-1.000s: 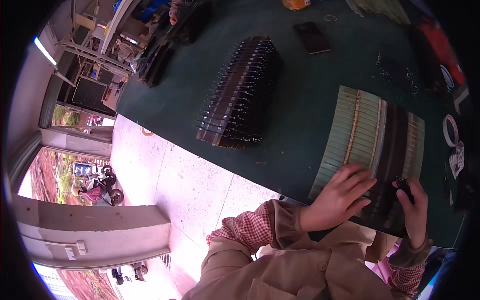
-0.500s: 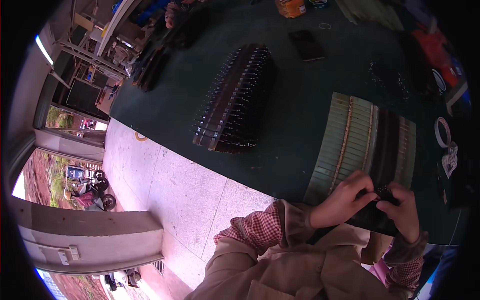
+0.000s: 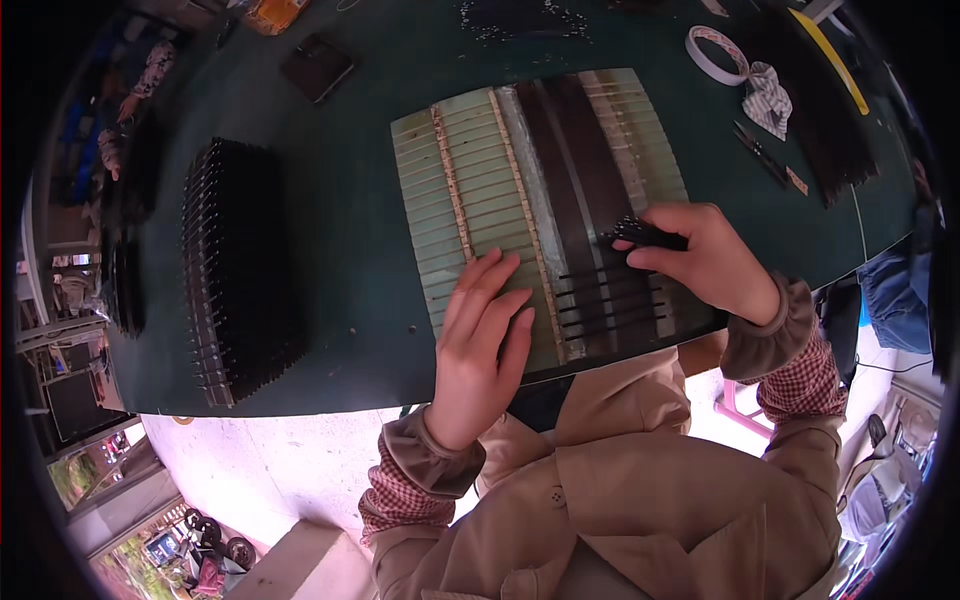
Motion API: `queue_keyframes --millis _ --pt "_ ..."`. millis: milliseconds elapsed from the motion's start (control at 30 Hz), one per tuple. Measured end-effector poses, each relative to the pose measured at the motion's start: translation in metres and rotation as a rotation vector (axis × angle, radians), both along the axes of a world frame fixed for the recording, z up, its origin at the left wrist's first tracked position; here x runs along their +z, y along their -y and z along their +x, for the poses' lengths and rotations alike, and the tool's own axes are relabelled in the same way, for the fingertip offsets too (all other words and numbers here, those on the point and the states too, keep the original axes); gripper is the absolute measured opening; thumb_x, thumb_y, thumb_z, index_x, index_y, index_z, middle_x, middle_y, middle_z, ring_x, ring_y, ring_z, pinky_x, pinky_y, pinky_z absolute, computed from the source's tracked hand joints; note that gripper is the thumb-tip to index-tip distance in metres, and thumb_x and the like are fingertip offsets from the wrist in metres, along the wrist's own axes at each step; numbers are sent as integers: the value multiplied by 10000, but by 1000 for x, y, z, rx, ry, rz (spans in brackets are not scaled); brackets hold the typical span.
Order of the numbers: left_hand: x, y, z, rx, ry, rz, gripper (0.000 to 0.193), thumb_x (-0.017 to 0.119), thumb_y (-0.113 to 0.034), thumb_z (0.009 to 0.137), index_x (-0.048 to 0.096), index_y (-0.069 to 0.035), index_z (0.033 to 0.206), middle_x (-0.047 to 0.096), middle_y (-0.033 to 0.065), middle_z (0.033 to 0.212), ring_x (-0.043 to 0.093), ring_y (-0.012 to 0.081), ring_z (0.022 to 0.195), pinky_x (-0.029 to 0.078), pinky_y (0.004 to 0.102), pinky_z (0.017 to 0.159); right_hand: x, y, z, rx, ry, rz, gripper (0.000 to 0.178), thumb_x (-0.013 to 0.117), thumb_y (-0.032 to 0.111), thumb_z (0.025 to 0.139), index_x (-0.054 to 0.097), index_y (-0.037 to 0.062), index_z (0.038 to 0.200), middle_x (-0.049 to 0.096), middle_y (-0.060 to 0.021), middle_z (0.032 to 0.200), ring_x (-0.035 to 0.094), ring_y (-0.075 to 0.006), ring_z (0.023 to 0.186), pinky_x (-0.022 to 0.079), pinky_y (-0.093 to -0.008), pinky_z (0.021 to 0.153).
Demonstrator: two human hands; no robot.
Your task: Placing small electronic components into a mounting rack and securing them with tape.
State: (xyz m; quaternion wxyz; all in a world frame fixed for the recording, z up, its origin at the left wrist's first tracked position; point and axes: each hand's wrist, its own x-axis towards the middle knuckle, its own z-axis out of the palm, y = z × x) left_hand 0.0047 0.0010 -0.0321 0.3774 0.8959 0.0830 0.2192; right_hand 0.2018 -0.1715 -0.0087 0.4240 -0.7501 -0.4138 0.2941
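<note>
A green ribbed board [image 3: 475, 135] lies on the table in front of me, with two dark brown strips [image 3: 557, 130] running lengthwise over it. Several thin black sticks [image 3: 608, 302] lie across these strips near the board's front edge, roughly parallel and spaced apart. My right hand [image 3: 712, 258] pinches a bundle of similar thin black sticks [image 3: 645, 234] just above the strips, their light-tipped ends pointing left. Over the board's left part is my left hand [image 3: 480, 340], fingers stretched out and holding nothing; whether its fingertips touch the board I cannot tell.
Left of the board stands a thick black stack [image 3: 255, 260] with pins sticking out along its side. A dark brown block [image 3: 318, 66] lies beyond. A white tape roll [image 3: 716, 55], striped cloth [image 3: 768, 102] and dark pointed tool [image 3: 760, 155] are at right. Another person's hand [image 3: 128, 108] shows far left.
The view has swung to the right. My hands, together at the board's front edge before, are now apart: the left lies open, the right grips the bundle. Black sticks now show across the strips.
</note>
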Motion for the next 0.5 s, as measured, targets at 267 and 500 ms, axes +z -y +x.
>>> queue_keyframes --millis 267,500 --pt "-4 2 -1 -6 0 31 152 628 57 811 637 40 961 611 165 1208 530 367 1210 418 435 1008 -2 -1 -6 -19 -36 -53 170 725 13 780 662 -41 929 626 -113 795 578 -160 701 460 -281 654" --pt "3 9 4 -58 -66 142 280 637 9 817 628 20 1097 549 178 1304 471 382 1260 397 446 1031 -7 -5 -14 -6 172 -25 193 704 1 778 635 -39 954 613 -123 824 583 -209 698 461 -302 652"
